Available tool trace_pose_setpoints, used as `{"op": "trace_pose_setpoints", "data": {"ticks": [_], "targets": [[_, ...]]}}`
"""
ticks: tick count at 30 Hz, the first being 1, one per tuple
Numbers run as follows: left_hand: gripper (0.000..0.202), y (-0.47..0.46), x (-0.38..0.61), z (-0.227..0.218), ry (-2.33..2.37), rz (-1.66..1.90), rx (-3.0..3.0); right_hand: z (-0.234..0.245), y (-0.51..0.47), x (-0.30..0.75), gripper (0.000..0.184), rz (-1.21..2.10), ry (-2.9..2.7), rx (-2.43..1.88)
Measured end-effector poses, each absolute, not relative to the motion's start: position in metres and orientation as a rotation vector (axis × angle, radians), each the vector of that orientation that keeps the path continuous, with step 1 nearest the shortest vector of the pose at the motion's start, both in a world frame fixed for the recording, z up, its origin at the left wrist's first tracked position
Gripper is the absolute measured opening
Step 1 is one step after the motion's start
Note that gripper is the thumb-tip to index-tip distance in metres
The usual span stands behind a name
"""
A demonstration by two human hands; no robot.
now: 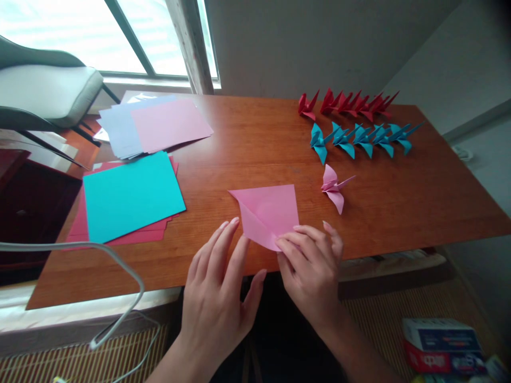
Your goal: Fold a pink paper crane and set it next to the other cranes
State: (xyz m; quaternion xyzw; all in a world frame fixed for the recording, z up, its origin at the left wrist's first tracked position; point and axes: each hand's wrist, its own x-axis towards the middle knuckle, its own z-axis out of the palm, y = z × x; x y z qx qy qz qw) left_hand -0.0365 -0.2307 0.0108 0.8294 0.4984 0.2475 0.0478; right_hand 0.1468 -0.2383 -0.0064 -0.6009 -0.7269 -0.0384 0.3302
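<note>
A pink sheet of paper (275, 205) lies at the near edge of the wooden table, its left side partly folded over and its near edge lifted. My right hand (311, 260) pinches the near right corner, fingers on top and thumb below. My left hand (223, 282) is open, fingers spread, with the index fingertip close to the paper's left edge; I cannot tell whether it touches. To the right of the sheet stands a folded pink paper crane (332, 188). Behind it are a row of blue paper cranes (363, 140) and a row of red paper cranes (347, 103).
On the left lie a turquoise sheet (133, 197) over red sheets (75, 223), and a stack of pink and pale sheets (171, 126). A white cable (123, 260) curves across the lower left. A chair (48, 90) stands beyond; boxes (441, 346) sit at the lower right.
</note>
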Motion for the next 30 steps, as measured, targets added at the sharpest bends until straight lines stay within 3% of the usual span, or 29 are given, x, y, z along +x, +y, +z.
{"op": "trace_pose_setpoints", "data": {"ticks": [3,7,16,22,30], "targets": [[0.047,-0.237,-0.036,0.027,1.418,1.026,2.515,-0.007,-0.241,0.139,0.018,-0.041,-1.925,-1.591],[0.037,-0.239,-0.031,0.047,1.251,1.081,2.519,-0.003,-0.242,0.132,0.014,-0.001,-1.927,-1.592],[0.04,-0.205,-0.03,0.026,1.53,0.337,2.633,-0.001,-0.245,0.124,0.005,0.194,-1.962,-1.602],[0.047,-0.201,-0.041,0.012,1.369,0.269,2.707,0.004,-0.241,0.137,0.022,0.316,-2.014,-1.56],[0.053,-0.194,-0.052,0.006,1.232,0.179,2.784,0.002,-0.223,0.164,0.04,0.189,-2.247,-1.49]]}}
